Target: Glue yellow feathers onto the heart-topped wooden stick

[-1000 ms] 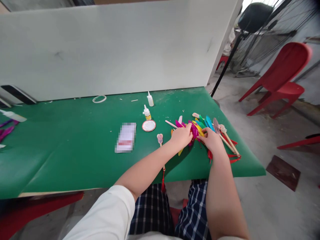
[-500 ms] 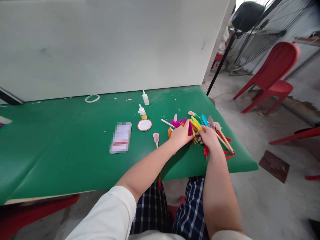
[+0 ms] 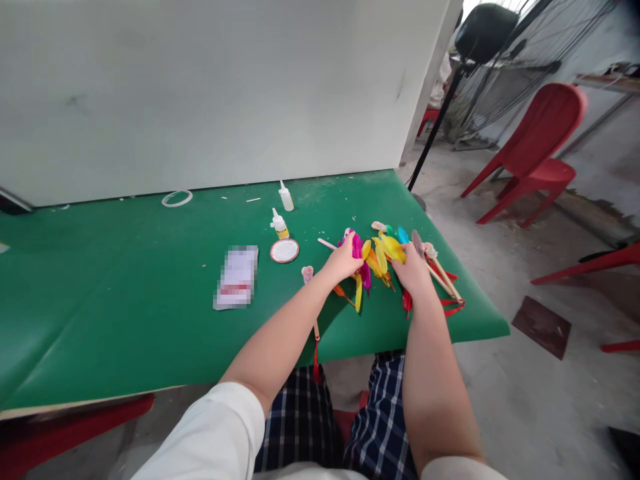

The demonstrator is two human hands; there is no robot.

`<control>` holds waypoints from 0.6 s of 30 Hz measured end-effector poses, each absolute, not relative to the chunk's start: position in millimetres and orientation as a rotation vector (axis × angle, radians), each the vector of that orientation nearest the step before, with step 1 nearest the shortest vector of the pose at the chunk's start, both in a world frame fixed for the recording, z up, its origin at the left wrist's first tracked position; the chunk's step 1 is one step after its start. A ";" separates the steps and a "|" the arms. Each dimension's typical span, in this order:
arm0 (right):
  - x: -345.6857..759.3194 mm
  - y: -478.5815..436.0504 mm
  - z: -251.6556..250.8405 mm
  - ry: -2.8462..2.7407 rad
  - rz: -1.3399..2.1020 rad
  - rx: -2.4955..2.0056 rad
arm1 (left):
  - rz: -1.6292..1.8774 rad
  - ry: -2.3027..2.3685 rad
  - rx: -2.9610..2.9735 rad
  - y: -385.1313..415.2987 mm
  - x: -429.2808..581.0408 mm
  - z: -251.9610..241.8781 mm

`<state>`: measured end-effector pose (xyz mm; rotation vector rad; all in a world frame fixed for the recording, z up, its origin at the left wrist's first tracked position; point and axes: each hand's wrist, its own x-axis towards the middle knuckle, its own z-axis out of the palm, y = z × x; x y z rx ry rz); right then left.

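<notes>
Magenta feathers [image 3: 357, 245] are pinched in my left hand [image 3: 344, 261], over the right part of the green table. My right hand [image 3: 411, 272] has its fingers closed at the yellow feathers [image 3: 393, 248], and its fingertips are partly hidden. Between the hands lie orange and yellow feathers [image 3: 379, 265]. A single yellow feather [image 3: 359, 293] hangs below my left hand. Blue feathers [image 3: 403, 235] and red feathers [image 3: 407, 303] show around my right hand. Wooden sticks [image 3: 445, 277] with red ribbon lie to its right. A stick with a red tassel [image 3: 316, 363] lies partly under my left forearm.
On the green table [image 3: 125, 300] stand two white glue bottles [image 3: 281, 225], near a round white lid [image 3: 285, 251]. A blurred packet [image 3: 237, 277] lies left of them, and a white ring [image 3: 177, 199] lies by the wall. A red chair [image 3: 540, 143] and black stand [image 3: 440, 120] are at the right.
My left hand has moved left, away from my right hand, with magenta feathers in it. The yellow and orange feathers between the hands are more spread out. The view has shifted slightly.
</notes>
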<state>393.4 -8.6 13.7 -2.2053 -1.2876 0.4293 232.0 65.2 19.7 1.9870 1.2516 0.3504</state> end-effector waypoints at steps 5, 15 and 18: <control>378.8 -9.3 18.0 -1.434 0.385 -2.277 | 0.398 1.197 1.816 67.6 224.8 20.8; 373.5 -9.5 20.4 -1.534 0.321 -2.399 | 0.598 1.131 1.547 73.5 220.7 12.9; 374.3 -7.4 17.3 -1.547 0.326 -2.391 | 0.639 1.056 1.457 74.7 217.4 12.1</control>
